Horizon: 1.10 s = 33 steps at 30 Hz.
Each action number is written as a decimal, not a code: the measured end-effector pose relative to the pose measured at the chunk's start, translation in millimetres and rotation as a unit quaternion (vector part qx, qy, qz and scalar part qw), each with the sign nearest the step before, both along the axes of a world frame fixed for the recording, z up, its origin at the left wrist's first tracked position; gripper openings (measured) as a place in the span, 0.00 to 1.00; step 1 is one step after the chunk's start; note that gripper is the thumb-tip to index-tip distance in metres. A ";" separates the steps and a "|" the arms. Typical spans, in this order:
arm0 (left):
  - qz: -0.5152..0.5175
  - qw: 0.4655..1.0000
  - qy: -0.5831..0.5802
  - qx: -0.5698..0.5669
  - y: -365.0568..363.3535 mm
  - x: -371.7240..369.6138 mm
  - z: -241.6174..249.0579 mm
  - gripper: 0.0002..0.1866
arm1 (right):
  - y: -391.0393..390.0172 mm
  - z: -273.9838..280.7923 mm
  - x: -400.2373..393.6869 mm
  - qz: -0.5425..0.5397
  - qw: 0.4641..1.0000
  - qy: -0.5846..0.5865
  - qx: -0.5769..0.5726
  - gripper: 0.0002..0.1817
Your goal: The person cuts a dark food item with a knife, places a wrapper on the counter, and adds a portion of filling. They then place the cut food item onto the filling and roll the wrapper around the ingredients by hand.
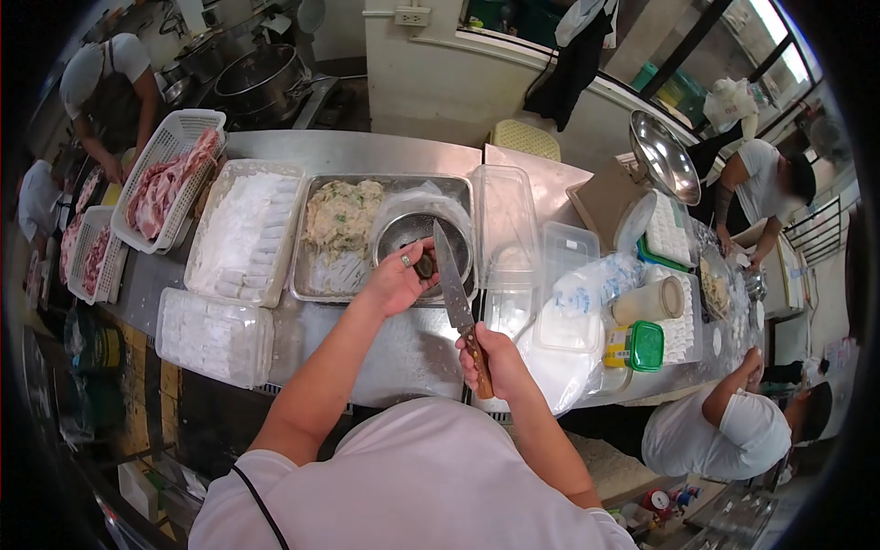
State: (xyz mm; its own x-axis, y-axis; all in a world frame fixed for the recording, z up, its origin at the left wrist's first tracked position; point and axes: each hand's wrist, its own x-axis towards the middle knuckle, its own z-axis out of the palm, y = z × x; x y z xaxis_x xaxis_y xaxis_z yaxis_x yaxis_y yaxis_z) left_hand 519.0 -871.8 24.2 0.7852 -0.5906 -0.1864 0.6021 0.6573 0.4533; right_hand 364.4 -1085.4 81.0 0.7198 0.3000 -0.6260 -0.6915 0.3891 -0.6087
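My right hand (495,362) is closed around the wooden handle of a large kitchen knife (448,273), its blade pointing away from me. My left hand (400,282), with a ring on one finger, is curled palm up around a small dark brown piece (424,267), possibly a mushroom. That hand is over the near left edge of a round metal bowl (466,240), and the blade runs close beside its fingertips. The bowl sits in a metal tray (301,275), right of a pale minced mixture with green bits (344,215). The bowl's contents are mostly hidden.
Left are a tub of white-dusted rolls (243,234), a lidded plastic box (215,339) and a basket of raw meat (174,188). Right are clear containers (509,220), a green-lidded tub (645,346) and plastic bags (596,284). Several people work on both sides.
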 end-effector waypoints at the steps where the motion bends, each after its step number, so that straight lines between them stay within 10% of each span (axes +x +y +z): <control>1: -0.004 1.000 -0.003 0.006 -0.2 -0.6 1.6 0.19 | -1.7 -2.0 -0.3 0.009 0.999 0.001 0.040 0.28; 15: -0.036 0.996 0.015 -0.074 -10.6 -5.5 -18.6 0.20 | -1.1 -38.4 -9.0 0.056 0.900 0.048 0.430 0.29; 33: -0.035 0.999 0.039 0.002 -19.2 -11.9 -5.5 0.18 | -3.5 -48.3 -10.5 0.058 0.891 0.039 0.448 0.30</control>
